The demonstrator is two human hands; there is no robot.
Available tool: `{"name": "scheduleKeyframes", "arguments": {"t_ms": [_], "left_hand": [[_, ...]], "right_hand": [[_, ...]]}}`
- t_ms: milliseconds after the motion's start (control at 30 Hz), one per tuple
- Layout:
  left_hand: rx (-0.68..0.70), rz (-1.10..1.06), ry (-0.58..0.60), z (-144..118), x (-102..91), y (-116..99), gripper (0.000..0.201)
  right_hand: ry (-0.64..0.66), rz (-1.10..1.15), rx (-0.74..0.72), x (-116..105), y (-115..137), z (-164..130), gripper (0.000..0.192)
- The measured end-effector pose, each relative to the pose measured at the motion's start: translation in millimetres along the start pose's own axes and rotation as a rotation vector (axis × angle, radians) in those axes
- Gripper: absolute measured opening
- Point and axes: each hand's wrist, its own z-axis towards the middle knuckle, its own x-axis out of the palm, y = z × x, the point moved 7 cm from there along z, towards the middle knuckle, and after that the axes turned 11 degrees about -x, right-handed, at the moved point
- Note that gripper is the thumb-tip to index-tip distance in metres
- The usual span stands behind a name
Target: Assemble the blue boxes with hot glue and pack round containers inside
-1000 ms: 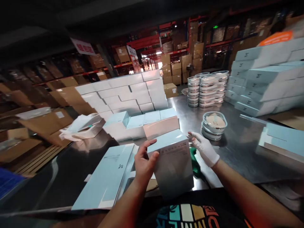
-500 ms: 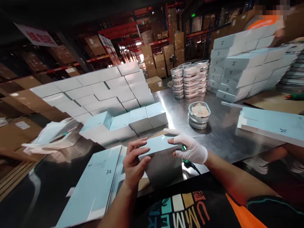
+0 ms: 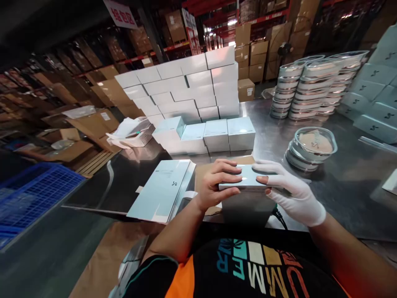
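Observation:
A pale blue box (image 3: 246,171) is held level in front of my body, between both hands. My left hand (image 3: 215,184), bare, grips its left end with fingers over the top and thumb on the near side. On its right end lies my right hand (image 3: 293,192) in a white glove with some bare fingertips, thumb also at the near side. Left of the box is a pile of flat, pale blue folded cartons (image 3: 158,188) with a black mark. Brown cardboard (image 3: 201,176) shows partly under my left hand. A black cable (image 3: 279,217) lies below my right hand.
A wall of stacked white boxes (image 3: 186,89) stands behind a row of pale blue boxes (image 3: 215,128). Clear oval containers (image 3: 314,142) sit at the right, with taller stacks (image 3: 316,89) behind. A white basket (image 3: 139,134) and a blue crate (image 3: 34,196) are at the left.
The view has turned to the right-hand side less and the left more, so everything appears shifted right. Both hands still hold the box, fingers now lying further over its top.

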Motion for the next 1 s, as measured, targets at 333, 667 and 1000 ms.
{"name": "scheduleKeyframes", "arguments": {"t_ms": [333, 667, 1000], "left_hand": [[-0.047, 0.389, 0.323, 8, 8.0, -33, 0.026], [-0.058, 0.163, -0.525, 38, -64.2, -53, 0.078], [-1.019, -0.984, -0.068, -12, 160.7, 121, 0.050]], "right_hand": [[0.020, -0.077, -0.222, 17, 19, -6, 0.050], [-0.088, -0.546, 0.302, -134, -93, -26, 0.045], [-0.292, -0.833, 0.516, -176, -150, -122, 0.017]]}}
